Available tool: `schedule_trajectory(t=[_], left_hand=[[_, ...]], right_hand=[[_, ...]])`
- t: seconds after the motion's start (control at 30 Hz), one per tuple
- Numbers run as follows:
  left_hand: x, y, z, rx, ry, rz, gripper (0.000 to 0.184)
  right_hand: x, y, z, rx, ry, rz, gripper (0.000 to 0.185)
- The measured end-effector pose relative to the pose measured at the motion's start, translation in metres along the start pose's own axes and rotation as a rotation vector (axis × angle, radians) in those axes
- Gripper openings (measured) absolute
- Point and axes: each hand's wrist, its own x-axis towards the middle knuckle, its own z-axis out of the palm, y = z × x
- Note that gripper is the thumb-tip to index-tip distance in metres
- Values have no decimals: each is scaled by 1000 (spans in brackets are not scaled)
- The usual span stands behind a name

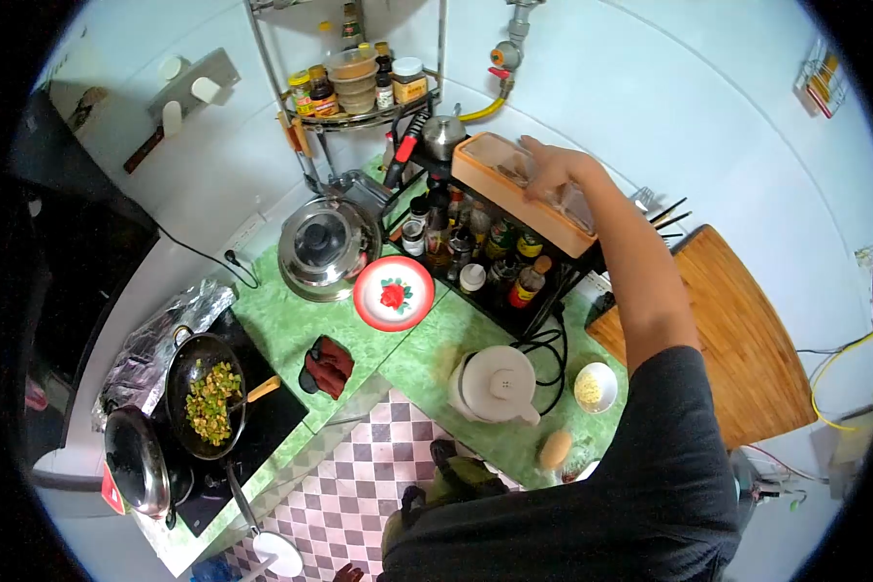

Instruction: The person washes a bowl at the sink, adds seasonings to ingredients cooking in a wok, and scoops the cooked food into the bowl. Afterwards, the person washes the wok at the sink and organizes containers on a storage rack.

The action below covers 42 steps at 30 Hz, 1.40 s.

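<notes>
My right hand point(556, 173) reaches across the top of a long orange-rimmed box point(524, 211) with clear parts on top, its fingers bent over the box. The box is at the upper level of a black rack point(490, 308). Sauce and spice bottles point(527, 283) stand below it. Beside the box is a small metal pot point(443, 138). At the bottom edge, only a small, dark part of my left hand point(348, 574) shows, low over the floor; whether it holds anything is unclear.
A pan of chopped food point(213, 400) and a lidded pot point(138, 461) are on the left hob. Nearby are a red-rimmed plate point(393, 294), a steel lidded pan point(320, 244) and a dark red cloth point(329, 368). A white kettle point(498, 384), a bowl point(596, 387) and a cutting board point(742, 339) are to the right.
</notes>
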Motion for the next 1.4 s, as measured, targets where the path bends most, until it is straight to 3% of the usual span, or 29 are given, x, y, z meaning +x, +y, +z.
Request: schedule_trajectory(t=[0.03, 0.13, 0.2, 0.27, 0.3, 0.43, 0.47, 0.5, 0.53, 0.6, 0.77, 0.83, 0.87, 0.93, 1.0, 1.07, 1.13, 1.27, 1.3, 1.37, 1.4], left_hand=[[0, 6, 4, 137, 12, 18, 52], [24, 26, 2, -36, -13, -156, 50], [37, 35, 2, -85, -43, -224, 49], [41, 36, 0, 806, -305, 499, 45], [45, 35, -2, 754, -215, 431, 40], [50, 44, -8, 818, -322, 514, 43], [48, 45, -10, 319, -323, 167, 44], [46, 45, -13, -218, -180, -117, 45], [47, 53, -8, -143, -78, -135, 45], [49, 63, 1, 51, -50, -97, 45], [51, 82, 12, 176, -41, -85, 45], [50, 90, 16, 204, -41, -88, 45], [51, 93, 17, 218, -43, -91, 45], [53, 99, 20, 242, -47, -95, 45], [54, 104, 23, 270, -57, -100, 45], [56, 108, 25, 299, -69, -102, 45], [54, 110, 25, 322, -75, -92, 46], [53, 110, 26, 332, -90, -44, 46], [53, 110, 26, 340, -96, -33, 46], [49, 110, 27, 357, -106, -6, 46], [48, 110, 29, 361, -110, 9, 46]], right_hand=[[-4, -2, -1, 1, 4, 17, 131], [-17, -21, 5, 2, -25, 89, 130], [-15, -30, 16, -139, 111, 161, 128], [-13, -33, 22, -102, 152, 183, 128], [-12, -34, 26, -72, 187, 194, 128], [-10, -42, 31, -108, 244, 193, 131], [-10, -41, 29, -101, 248, 196, 131], [-10, -40, 28, -87, 242, 187, 131], [-11, -39, 28, -73, 235, 179, 131], [-9, -35, 25, -44, 227, 179, 131], [-15, -41, 30, -10, 251, 208, 128], [-21, -51, 43, -204, 445, 193, 109], [-27, -56, 47, -199, 447, 203, 109], [-44, -71, 56, -179, 703, -159, 76], [-77, -102, 67, -33, 873, -290, 48], [-92, -109, 84, 173, 718, -404, 44], [-105, -102, 98, 161, 652, -380, 43], [-97, -84, 97, 144, 737, -307, 45], [-97, -79, 87, 39, 728, -231, 48], [-80, -63, 59, -5, 574, -161, 77], [-68, -53, 50, -10, 578, -177, 77]])
